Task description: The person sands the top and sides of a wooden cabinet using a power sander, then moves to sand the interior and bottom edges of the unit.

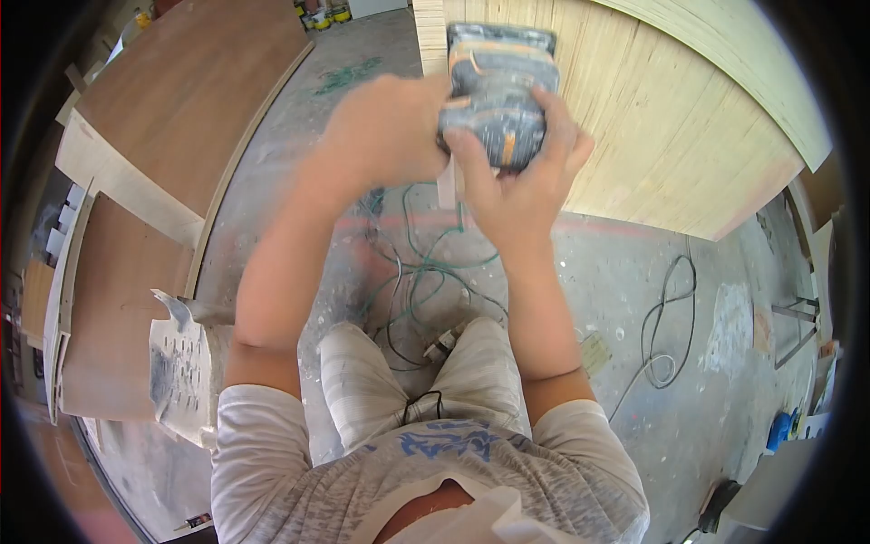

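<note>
A dusty black electric sander [497,100] with orange marks is at the upper middle, against the edge of a pale wooden panel [625,118]. My right hand [521,177] is closed around its near end, thumb on the left side and fingers on the right. Blurred by motion, my left hand [394,127] is up against the sander's left side; its fingers are hidden. A narrow pale piece [447,188] shows below the tool, between my hands.
Green and dark cords [426,267] lie tangled on the concrete floor near my legs, with another looped cable [666,317] at right. Brown boards [181,100] stand at left, beside a perforated plastic chair back [186,363]. Small containers [324,16] stand at the far back.
</note>
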The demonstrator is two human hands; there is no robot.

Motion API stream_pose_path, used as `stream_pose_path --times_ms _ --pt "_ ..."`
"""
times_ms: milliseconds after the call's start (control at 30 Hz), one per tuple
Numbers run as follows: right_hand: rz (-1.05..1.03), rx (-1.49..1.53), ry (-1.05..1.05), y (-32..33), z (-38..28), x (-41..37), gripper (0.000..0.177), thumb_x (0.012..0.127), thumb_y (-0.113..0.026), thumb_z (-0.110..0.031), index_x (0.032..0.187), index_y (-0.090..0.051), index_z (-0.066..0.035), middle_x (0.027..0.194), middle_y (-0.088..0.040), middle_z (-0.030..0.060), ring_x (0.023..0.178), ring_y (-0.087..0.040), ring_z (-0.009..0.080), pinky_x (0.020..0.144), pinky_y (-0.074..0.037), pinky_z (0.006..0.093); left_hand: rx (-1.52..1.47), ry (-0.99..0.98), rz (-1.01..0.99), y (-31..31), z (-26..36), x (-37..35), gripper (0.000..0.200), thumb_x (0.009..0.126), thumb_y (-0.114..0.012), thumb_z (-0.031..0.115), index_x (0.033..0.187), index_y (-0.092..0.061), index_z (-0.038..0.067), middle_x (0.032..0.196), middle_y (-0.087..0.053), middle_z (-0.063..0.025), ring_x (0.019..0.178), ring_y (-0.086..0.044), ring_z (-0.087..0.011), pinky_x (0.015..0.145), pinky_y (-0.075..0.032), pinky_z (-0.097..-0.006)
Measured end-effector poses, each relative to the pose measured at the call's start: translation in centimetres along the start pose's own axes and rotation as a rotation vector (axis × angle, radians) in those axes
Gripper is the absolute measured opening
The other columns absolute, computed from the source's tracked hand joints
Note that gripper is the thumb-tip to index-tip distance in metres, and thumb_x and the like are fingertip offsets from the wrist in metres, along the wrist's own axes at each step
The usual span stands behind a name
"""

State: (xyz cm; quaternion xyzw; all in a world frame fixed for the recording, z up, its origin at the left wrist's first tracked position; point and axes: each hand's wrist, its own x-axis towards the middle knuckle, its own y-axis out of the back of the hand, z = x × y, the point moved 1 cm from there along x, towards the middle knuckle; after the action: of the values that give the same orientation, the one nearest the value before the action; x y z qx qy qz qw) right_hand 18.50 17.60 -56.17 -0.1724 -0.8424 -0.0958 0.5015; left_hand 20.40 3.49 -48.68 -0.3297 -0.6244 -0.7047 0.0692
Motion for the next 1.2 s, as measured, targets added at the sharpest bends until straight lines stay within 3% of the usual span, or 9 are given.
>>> stream_pose_path --times_ms 100,600,633,700,733,833,900,1000,1200 --pt "0.018 -0.023 0.006 -0.3 0.6 -1.9 0.077 0.067 -0.084 -0.031 0.128 -0.045 -0.004 0.114 -0.037 0.0209 0.102 -0.047 0.0334 0.079 -0.049 0.0397 0.004 0.032 -0.082 -1.1 -0.1 -0.9 0.028 0.061 -0.067 0.013 0.087 -0.061 0.004 0.072 -0.063 -0.0200 0.070 -0.061 -0.0405 0.062 -0.050 -0.0469" --pt "0.138 -0.047 0.258 -0.9 -1.3 4.2 0.076 0.070 -0.084 -0.033 0.126 -0.046 0.001 0.114 -0.044 0.0181 0.102 -0.043 0.0283 0.085 -0.041 0.0357 0.095 -0.162 0.142 3.4 0.0 2.6 0.028 0.064 -0.068 0.016 0.090 -0.063 0.005 0.077 -0.065 -0.0167 0.071 -0.063 -0.0361 0.062 -0.051 -0.0421" --pt "0.133 -0.049 0.241 -1.1 -1.2 4.4 0.076 0.070 -0.084 -0.033 0.126 -0.046 0.001 0.114 -0.044 0.0181 0.102 -0.043 0.0283 0.085 -0.041 0.0357 0.091 -0.159 0.125 4.2 0.3 2.9 0.028 0.064 -0.068 0.016 0.090 -0.063 0.005 0.077 -0.065 -0.0167 0.071 -0.063 -0.0361 0.062 -0.051 -0.0421" --pt "0.176 0.001 0.266 -0.8 -1.3 4.0 0.070 0.067 -0.080 -0.010 0.128 -0.046 0.001 0.110 -0.052 0.0199 0.098 -0.055 0.0293 0.085 -0.046 0.0394 0.271 -0.092 -0.196 4.8 1.0 3.3 0.025 0.081 -0.067 0.026 0.101 -0.066 0.011 0.093 -0.071 -0.0118 0.084 -0.069 -0.0279 0.071 -0.054 -0.0359" --pt "0.084 -0.023 0.145 -0.1 -2.0 3.6 0.071 0.071 -0.081 -0.018 0.128 -0.045 0.001 0.110 -0.047 0.0218 0.099 -0.050 0.0317 0.087 -0.042 0.0402 0.251 -0.094 -0.234 4.5 1.4 3.1 0.025 0.081 -0.067 0.026 0.101 -0.066 0.011 0.093 -0.071 -0.0118 0.084 -0.069 -0.0279 0.071 -0.054 -0.0359" --pt "0.124 -0.111 0.250 -0.4 0.1 1.0 0.070 0.069 -0.081 -0.015 0.125 -0.044 0.000 0.108 -0.051 0.0184 0.096 -0.054 0.0276 0.083 -0.045 0.0388 0.329 0.057 -0.428 1.8 1.2 1.7 0.038 0.080 -0.070 0.031 0.114 -0.062 0.015 0.104 -0.070 -0.0115 0.096 -0.067 -0.0312 0.083 -0.053 -0.0337" --pt "0.047 -0.048 0.161 -0.1 1.3 -1.8 0.074 0.067 -0.083 -0.023 0.126 -0.044 -0.002 0.111 -0.045 0.0208 0.100 -0.047 0.0304 0.083 -0.044 0.0377 -0.081 -0.122 -0.035 -2.6 -1.2 -0.9 0.027 0.065 -0.069 0.019 0.086 -0.064 0.004 0.078 -0.067 -0.0183 0.073 -0.066 -0.0366 0.064 -0.053 -0.0453" --pt "-0.017 0.038 0.041 -0.3 3.9 -7.1 0.078 0.066 -0.085 -0.033 0.127 -0.045 -0.004 0.117 -0.037 0.0241 0.108 -0.039 0.0352 0.086 -0.043 0.0382 0.109 0.068 -0.168 -6.3 -0.4 -4.5 0.028 0.066 -0.068 0.017 0.093 -0.064 0.007 0.082 -0.067 -0.0156 0.078 -0.064 -0.0365 0.067 -0.052 -0.0442" --pt "-0.080 0.011 -0.137 0.0 7.5 -18.1 0.081 0.065 -0.087 -0.033 0.127 -0.044 -0.005 0.126 -0.029 0.0266 0.116 -0.036 0.0413 0.095 -0.039 0.0486 -0.052 0.189 -0.295 -15.3 -0.8 -11.4 0.027 0.067 -0.071 0.021 0.089 -0.064 0.005 0.082 -0.068 -0.0140 0.081 -0.067 -0.0339 0.066 -0.054 -0.0448"
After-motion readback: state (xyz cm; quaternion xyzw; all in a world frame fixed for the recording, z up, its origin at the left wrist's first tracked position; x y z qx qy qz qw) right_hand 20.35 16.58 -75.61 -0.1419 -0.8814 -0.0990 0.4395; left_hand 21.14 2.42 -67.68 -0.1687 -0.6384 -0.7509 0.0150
